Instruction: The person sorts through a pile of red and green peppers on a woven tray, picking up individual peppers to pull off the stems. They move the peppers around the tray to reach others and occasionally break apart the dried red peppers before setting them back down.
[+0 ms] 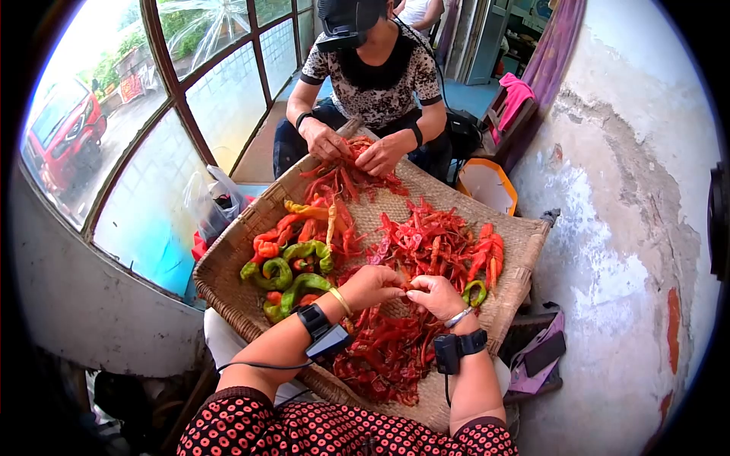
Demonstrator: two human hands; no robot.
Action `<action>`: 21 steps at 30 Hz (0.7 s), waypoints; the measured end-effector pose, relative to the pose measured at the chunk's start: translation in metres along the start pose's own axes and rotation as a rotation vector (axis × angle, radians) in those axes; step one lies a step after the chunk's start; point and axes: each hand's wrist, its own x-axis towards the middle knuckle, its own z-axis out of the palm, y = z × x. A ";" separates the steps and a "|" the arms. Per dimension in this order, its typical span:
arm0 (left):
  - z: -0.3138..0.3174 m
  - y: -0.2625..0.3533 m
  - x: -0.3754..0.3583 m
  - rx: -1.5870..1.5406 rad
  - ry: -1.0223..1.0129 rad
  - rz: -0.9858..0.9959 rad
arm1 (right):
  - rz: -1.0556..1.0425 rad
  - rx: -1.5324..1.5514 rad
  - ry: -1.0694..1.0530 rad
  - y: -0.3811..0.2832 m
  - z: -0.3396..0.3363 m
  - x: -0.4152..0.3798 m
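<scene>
My left hand (pixel 374 286) and my right hand (pixel 436 298) meet over the middle of a large woven basket tray (pixel 525 262). Fingertips of both hands are pinched together on a small red chili pepper, mostly hidden by the fingers. Beneath and in front of my wrists lies a heap of dried red chili peppers (pixel 388 353). Another red heap (pixel 430 239) spreads just beyond my right hand. To the left of my left hand sit curled green peppers (pixel 304 285) mixed with fresher red peppers (pixel 266 243). A single green pepper (pixel 475 293) curls near my right hand.
Across the tray, a person's two hands (pixel 353 154) work at more red peppers. Windows and a plastic bag (pixel 209 201) are at the left. An orange-rimmed container (pixel 487 186) and a chair with pink cloth (pixel 513 99) stand right, near the peeling wall. A phone (pixel 545 350) lies lower right.
</scene>
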 end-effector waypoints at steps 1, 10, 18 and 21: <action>-0.001 -0.001 0.000 0.022 -0.021 -0.055 | 0.029 0.021 -0.006 -0.002 -0.001 -0.001; -0.016 0.017 0.000 -0.120 0.105 -0.044 | -0.221 -0.206 0.072 0.014 0.008 0.007; -0.039 -0.006 0.007 0.062 0.841 -0.096 | -0.084 -0.496 0.071 0.026 -0.004 0.009; -0.047 0.002 0.009 0.352 1.106 -0.098 | -0.115 -0.358 0.066 0.020 -0.003 0.007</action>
